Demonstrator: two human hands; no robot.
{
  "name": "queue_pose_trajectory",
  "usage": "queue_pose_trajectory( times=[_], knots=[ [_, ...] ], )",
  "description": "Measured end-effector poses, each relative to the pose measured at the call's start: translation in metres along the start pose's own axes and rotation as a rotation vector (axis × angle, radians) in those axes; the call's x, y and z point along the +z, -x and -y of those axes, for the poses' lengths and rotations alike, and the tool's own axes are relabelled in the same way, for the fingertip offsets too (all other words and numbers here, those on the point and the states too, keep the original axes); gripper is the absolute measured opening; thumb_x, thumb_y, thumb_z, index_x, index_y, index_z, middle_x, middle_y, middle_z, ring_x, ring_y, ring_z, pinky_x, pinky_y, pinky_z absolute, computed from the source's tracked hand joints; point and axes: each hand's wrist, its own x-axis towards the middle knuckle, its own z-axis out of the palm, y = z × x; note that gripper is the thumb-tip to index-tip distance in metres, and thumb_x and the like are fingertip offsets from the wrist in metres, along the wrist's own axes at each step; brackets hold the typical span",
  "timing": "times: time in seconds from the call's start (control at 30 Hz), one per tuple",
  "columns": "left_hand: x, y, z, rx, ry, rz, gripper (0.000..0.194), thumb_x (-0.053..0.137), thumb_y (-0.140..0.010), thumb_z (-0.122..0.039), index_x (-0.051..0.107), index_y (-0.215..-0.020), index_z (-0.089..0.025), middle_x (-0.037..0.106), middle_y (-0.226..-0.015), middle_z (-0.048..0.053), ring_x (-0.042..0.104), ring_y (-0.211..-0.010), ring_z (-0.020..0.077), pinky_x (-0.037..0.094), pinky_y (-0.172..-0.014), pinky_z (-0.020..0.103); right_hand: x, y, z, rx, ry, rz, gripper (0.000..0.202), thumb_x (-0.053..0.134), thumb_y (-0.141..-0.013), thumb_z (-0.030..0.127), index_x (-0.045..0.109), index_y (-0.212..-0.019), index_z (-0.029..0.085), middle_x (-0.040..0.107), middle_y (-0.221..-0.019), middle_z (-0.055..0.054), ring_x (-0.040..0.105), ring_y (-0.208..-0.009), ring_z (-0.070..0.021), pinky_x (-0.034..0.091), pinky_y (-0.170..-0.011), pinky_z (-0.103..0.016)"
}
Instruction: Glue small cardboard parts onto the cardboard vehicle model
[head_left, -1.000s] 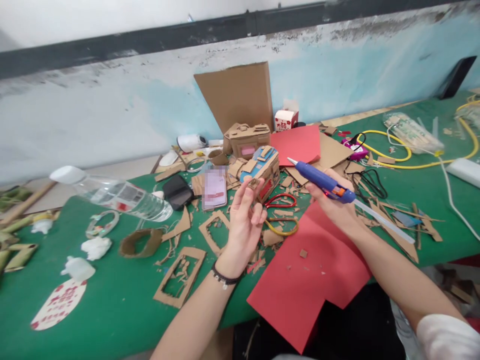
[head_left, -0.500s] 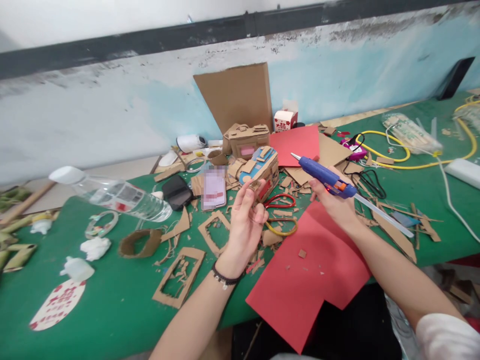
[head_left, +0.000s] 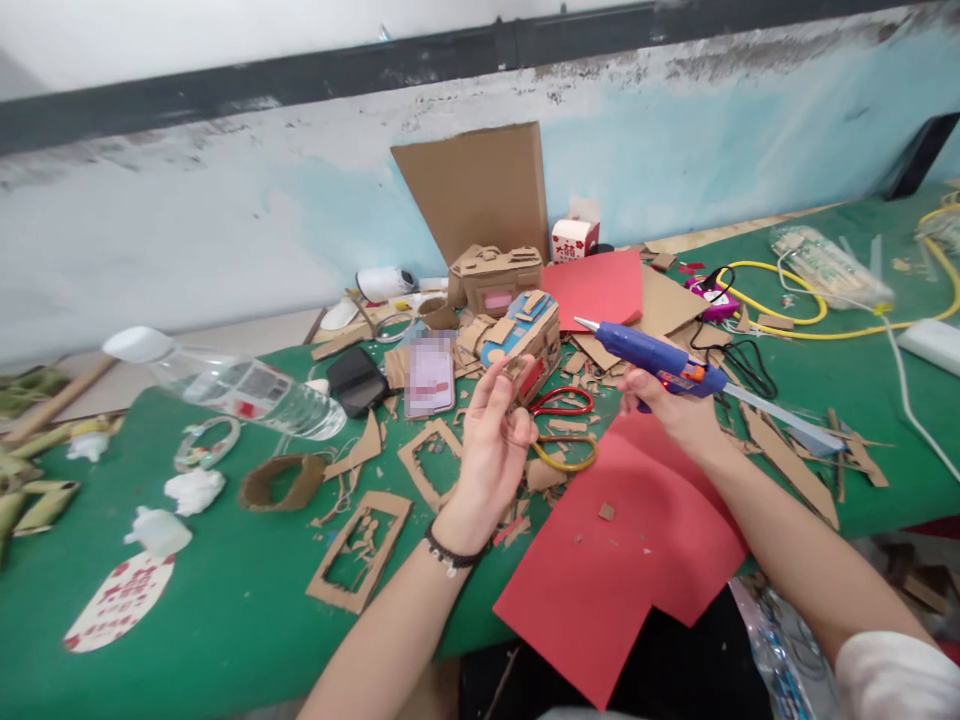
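Observation:
My right hand (head_left: 671, 405) is wrapped round the handle of a blue hot glue gun (head_left: 649, 350). Its pale nozzle points left, and a clear glue stick (head_left: 780, 408) sticks out of the back. Thumb and fingers of my left hand (head_left: 491, 440) pinch a small cardboard piece (head_left: 514, 368), mostly hidden by the fingers. Just behind that hand lies a blue and brown cardboard model (head_left: 529, 330). Scissors with red handles (head_left: 566, 402) and a yellow-handled pair (head_left: 562, 455) rest beside it. Below my hands is a red sheet (head_left: 600, 570) bearing a small cardboard square (head_left: 606, 511).
A water bottle (head_left: 232, 385) leans at the left, apparently tilted. Cardboard frames (head_left: 337, 595), a phone (head_left: 430, 385) and many scraps cover the green table (head_left: 247, 640). A cardboard camera model (head_left: 499, 280) stands behind. A yellow cable (head_left: 817, 335) runs along the right.
The glue gun in my right hand has tipped slightly, its nozzle a little lower and further left. My left hand stays almost still with its small piece.

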Motion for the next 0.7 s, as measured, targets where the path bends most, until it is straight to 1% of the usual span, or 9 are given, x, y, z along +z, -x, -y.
queue_pose_trajectory(
  times=[0.07,0.17,0.23,0.3,0.4,0.47,0.53,0.6,0.7],
  knots=[
    [0.000,-0.001,0.000,0.004,0.003,-0.002,0.040,0.097,-0.087,-0.043,0.080,-0.121,-0.031,0.080,-0.145,0.004,0.047,-0.044,-0.0028,0.048,-0.046,0.012,0.000,-0.002,0.000,0.034,-0.056,0.005,0.052,0.091,-0.080,0.073,0.071,-0.082,0.025,0.067,-0.063,0.002,0.065,-0.051,-0.0164,0.059,-0.053,-0.033],
    [0.000,-0.001,0.001,-0.001,-0.004,0.007,0.040,0.096,-0.088,-0.045,0.080,-0.122,-0.032,0.080,-0.144,0.003,0.048,-0.045,-0.0024,0.048,-0.046,0.013,-0.002,-0.011,-0.001,0.095,-0.133,-0.064,0.052,0.088,-0.085,0.072,0.070,-0.078,0.023,0.067,-0.065,0.001,0.063,-0.051,-0.0141,0.060,-0.052,-0.030],
    [0.000,-0.001,0.001,-0.009,-0.011,0.013,0.039,0.096,-0.088,-0.047,0.080,-0.121,-0.032,0.081,-0.143,0.003,0.047,-0.045,-0.0019,0.048,-0.047,0.014,-0.006,-0.018,-0.002,0.145,-0.170,-0.126,0.049,0.089,-0.085,0.068,0.070,-0.080,0.024,0.070,-0.071,0.000,0.063,-0.055,-0.0137,0.062,-0.052,-0.029],
    [0.000,-0.001,0.001,-0.013,-0.022,0.016,0.039,0.095,-0.088,-0.048,0.080,-0.121,-0.033,0.081,-0.143,0.003,0.047,-0.045,-0.0014,0.049,-0.047,0.015,-0.010,-0.025,-0.002,0.200,-0.203,-0.154,0.046,0.094,-0.081,0.064,0.071,-0.086,0.025,0.073,-0.080,-0.001,0.067,-0.061,-0.0149,0.066,-0.056,-0.029],
    [0.000,0.000,0.001,-0.010,-0.052,0.019,0.039,0.093,-0.089,-0.052,0.079,-0.118,-0.030,0.079,-0.146,0.004,0.047,-0.044,-0.0016,0.049,-0.047,0.016,-0.016,-0.031,-0.003,0.285,-0.250,-0.086,0.045,0.098,-0.076,0.059,0.073,-0.092,0.025,0.077,-0.093,-0.002,0.076,-0.079,-0.0191,0.075,-0.074,-0.037],
    [-0.001,-0.001,0.001,-0.011,-0.062,0.021,0.040,0.092,-0.089,-0.056,0.077,-0.113,-0.027,0.079,-0.146,0.005,0.048,-0.044,-0.0020,0.049,-0.047,0.016,-0.019,-0.032,-0.005,0.312,-0.238,0.001,0.045,0.098,-0.075,0.058,0.075,-0.095,0.024,0.080,-0.100,-0.004,0.080,-0.092,-0.0230,0.076,-0.086,-0.042],
    [-0.001,-0.001,0.001,-0.010,-0.054,0.020,0.040,0.093,-0.088,-0.057,0.076,-0.108,-0.026,0.079,-0.145,0.005,0.050,-0.044,-0.0020,0.050,-0.047,0.016,-0.022,-0.031,-0.009,0.284,-0.161,0.069,0.047,0.095,-0.079,0.062,0.078,-0.102,0.024,0.083,-0.108,-0.006,0.082,-0.104,-0.0266,0.074,-0.094,-0.045],
    [-0.002,-0.001,0.001,-0.008,-0.040,0.017,0.039,0.093,-0.088,-0.055,0.075,-0.106,-0.025,0.079,-0.146,0.005,0.053,-0.046,-0.0016,0.051,-0.048,0.016,-0.024,-0.030,-0.014,0.205,-0.026,0.093,0.049,0.090,-0.084,0.065,0.080,-0.111,0.026,0.085,-0.115,-0.007,0.082,-0.112,-0.0291,0.072,-0.099,-0.048],
    [-0.001,-0.001,0.000,-0.003,-0.016,0.000,0.038,0.094,-0.088,-0.052,0.076,-0.107,-0.025,0.079,-0.146,0.004,0.053,-0.046,-0.0016,0.052,-0.048,0.015,-0.028,-0.032,-0.021,0.101,0.163,0.083,0.046,0.088,-0.087,0.064,0.081,-0.113,0.027,0.086,-0.116,-0.008,0.083,-0.109,-0.0308,0.072,-0.094,-0.048]
  ],
)
